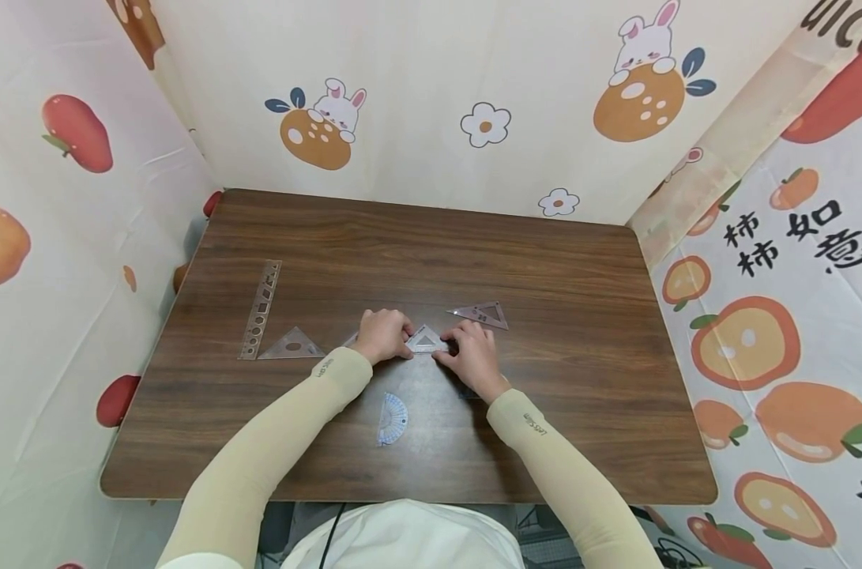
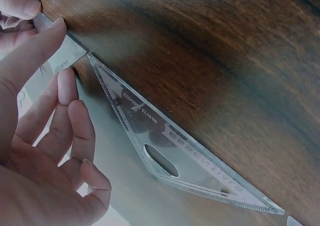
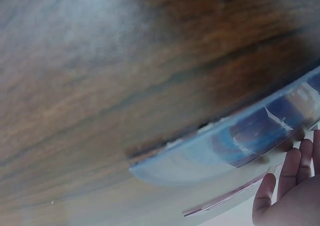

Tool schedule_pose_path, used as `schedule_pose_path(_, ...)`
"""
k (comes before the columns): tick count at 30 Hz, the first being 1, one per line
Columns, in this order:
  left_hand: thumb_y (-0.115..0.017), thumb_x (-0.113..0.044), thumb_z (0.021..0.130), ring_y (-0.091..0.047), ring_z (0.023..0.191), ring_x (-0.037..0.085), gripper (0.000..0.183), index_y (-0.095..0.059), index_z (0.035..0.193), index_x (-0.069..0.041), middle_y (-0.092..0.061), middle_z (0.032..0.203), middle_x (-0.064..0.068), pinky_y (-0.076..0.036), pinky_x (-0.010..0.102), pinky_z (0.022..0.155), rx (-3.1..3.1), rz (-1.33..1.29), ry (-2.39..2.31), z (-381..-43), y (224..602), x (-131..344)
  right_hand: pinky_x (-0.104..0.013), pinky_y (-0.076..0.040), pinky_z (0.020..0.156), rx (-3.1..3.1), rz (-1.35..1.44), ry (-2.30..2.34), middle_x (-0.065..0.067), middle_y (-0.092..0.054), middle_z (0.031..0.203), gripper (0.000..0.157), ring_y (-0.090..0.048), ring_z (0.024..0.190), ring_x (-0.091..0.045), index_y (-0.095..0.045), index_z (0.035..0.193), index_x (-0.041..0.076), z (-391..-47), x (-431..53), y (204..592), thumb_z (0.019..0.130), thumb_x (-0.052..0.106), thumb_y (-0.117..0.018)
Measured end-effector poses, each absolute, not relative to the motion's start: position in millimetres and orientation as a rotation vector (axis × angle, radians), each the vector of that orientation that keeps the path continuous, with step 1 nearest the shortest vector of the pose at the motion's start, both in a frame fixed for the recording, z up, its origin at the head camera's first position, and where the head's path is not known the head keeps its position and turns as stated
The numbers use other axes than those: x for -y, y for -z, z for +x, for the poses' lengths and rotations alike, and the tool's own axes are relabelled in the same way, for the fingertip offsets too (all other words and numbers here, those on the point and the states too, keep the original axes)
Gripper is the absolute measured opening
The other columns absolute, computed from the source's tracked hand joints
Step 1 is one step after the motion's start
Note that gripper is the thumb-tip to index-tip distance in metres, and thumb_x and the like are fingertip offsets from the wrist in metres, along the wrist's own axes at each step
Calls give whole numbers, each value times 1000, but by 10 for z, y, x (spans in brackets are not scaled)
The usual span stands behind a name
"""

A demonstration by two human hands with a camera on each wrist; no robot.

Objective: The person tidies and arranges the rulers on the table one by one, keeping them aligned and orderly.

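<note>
Between both hands is a small clear triangular set square (image 1: 427, 340) with a cut-out in its middle, long edge toward the person. My left hand (image 1: 384, 333) pinches its left corner between thumb and finger; the left wrist view shows that corner (image 2: 72, 50) close up. My right hand (image 1: 473, 357) grips the right corner. Just left of it lies another clear set square (image 2: 165, 141), mostly hidden by the left hand in the head view, its tip close to the held one. Under the right wrist, a blue-tinted curved clear piece (image 3: 200, 161) lies on the table.
On the brown wooden table (image 1: 558, 276), a clear ruler (image 1: 261, 310) with cut-out shapes and a set square (image 1: 274, 352) lie at left. A pinkish set square (image 1: 498, 316) lies beyond the right hand. A blue-marked protractor (image 1: 393, 419) is nearer the person.
</note>
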State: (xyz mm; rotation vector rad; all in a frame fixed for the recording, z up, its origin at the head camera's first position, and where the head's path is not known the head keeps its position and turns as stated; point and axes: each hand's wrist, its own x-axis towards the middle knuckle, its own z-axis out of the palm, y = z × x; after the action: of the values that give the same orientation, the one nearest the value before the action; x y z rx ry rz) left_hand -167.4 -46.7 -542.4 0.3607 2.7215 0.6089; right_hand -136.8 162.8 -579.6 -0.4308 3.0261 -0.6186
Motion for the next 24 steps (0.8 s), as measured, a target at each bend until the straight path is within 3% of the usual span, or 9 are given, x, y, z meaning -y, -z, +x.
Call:
schedule_pose_path(11, -93, -33, 73, -68, 92, 18, 37, -80, 103, -17, -77, 92, -6, -40, 43, 89, -2724, 365, -612, -1760, 5326, 404, -49, -39, 97, -3062, -406, 763, -4, -70, 107, 31, -61, 106, -28, -79, 104, 15, -1443, -1786, 5715, 85, 38, -84)
schedule_pose_path(24, -91, -34, 77, -69, 97, 19, 43, -79, 114, -15, -78, 95, -5, -40, 45, 93, -2721, 391, -640, -1815, 5192, 212, -47, -41, 93, -3105, -357, 775, -6, -69, 110, 35, -60, 104, -27, -78, 107, 13, -1492, -2056, 5636, 84, 39, -85)
